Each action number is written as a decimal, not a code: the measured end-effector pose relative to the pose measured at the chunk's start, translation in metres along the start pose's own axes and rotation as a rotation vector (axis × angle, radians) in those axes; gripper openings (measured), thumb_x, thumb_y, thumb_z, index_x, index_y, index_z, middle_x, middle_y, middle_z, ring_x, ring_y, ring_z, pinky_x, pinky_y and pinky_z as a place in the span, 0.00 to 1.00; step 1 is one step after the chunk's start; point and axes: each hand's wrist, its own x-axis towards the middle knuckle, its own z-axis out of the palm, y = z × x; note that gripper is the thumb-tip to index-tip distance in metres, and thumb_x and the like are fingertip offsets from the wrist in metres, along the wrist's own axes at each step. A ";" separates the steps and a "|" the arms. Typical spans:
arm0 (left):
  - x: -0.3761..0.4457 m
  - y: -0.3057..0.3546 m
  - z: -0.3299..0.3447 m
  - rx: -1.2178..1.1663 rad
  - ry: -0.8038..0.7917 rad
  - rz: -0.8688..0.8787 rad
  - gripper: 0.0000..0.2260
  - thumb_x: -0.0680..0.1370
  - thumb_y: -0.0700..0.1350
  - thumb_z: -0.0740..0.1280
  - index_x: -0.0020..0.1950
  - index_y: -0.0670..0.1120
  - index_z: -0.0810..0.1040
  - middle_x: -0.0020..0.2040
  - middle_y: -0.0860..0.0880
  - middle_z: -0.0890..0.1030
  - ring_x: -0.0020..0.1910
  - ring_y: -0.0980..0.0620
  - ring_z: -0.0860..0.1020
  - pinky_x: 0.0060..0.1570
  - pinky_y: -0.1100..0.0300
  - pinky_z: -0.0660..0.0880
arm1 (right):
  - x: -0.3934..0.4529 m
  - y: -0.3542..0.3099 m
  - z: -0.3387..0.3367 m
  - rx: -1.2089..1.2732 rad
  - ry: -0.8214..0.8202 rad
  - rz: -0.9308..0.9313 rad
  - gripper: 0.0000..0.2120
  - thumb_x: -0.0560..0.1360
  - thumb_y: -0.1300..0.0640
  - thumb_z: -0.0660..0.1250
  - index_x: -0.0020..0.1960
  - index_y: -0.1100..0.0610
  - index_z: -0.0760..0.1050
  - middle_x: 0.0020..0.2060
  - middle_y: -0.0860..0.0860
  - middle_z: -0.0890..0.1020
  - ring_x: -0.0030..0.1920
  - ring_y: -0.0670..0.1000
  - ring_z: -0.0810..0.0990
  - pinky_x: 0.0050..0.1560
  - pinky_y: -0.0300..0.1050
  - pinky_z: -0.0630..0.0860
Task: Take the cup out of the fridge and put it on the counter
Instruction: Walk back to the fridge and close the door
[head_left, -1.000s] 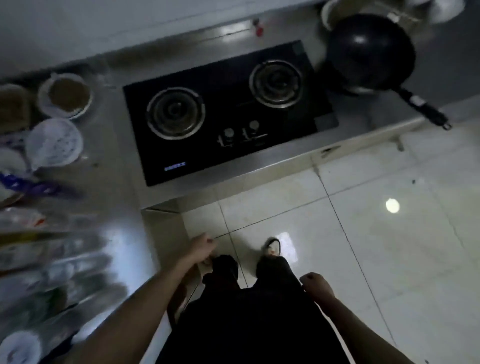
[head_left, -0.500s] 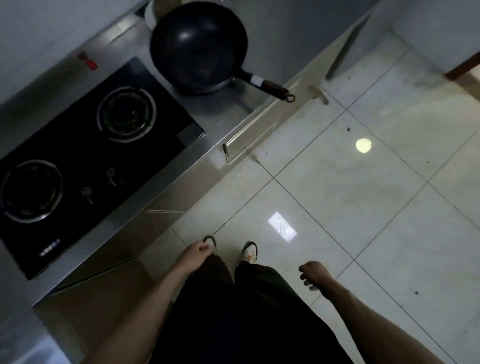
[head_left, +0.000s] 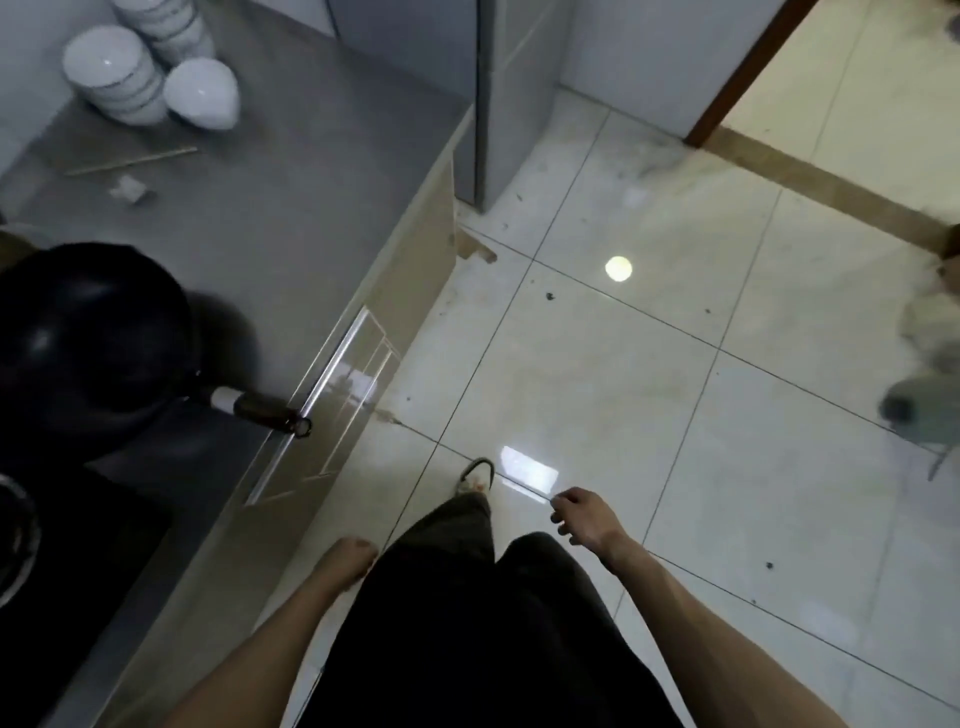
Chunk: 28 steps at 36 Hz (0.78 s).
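Hands, two, both empty: left hand (head_left: 347, 562), right hand (head_left: 584, 517).

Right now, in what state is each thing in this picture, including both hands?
left hand: empty, fingers curled
right hand: empty, loosely open
fridge: door closed
wok: on counter, handle overhanging the edge
bowls: stacked, upside down
chopsticks: lying flat

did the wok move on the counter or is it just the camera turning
No, it looks like only the camera turned. The wok sits on the counter just past the stove, handle toward the counter's front edge, as before.
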 end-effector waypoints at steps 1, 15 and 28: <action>0.002 0.040 -0.003 0.016 -0.009 0.040 0.11 0.81 0.38 0.61 0.39 0.45 0.69 0.39 0.41 0.70 0.38 0.49 0.69 0.40 0.57 0.61 | 0.005 0.004 -0.021 -0.015 0.014 0.032 0.13 0.78 0.55 0.61 0.51 0.61 0.81 0.48 0.57 0.86 0.46 0.57 0.83 0.52 0.51 0.79; 0.007 0.542 -0.015 0.156 -0.043 0.530 0.17 0.83 0.51 0.64 0.69 0.47 0.79 0.63 0.47 0.84 0.63 0.47 0.82 0.56 0.56 0.75 | 0.092 0.041 -0.271 0.218 0.057 0.364 0.10 0.77 0.61 0.62 0.49 0.65 0.79 0.40 0.58 0.83 0.35 0.53 0.76 0.36 0.43 0.71; 0.027 0.631 -0.062 0.097 0.044 0.172 0.14 0.82 0.39 0.62 0.36 0.47 0.67 0.36 0.43 0.68 0.34 0.49 0.67 0.38 0.56 0.61 | 0.223 -0.177 -0.529 0.206 0.052 0.120 0.07 0.78 0.62 0.61 0.50 0.63 0.76 0.39 0.57 0.80 0.34 0.54 0.75 0.35 0.42 0.68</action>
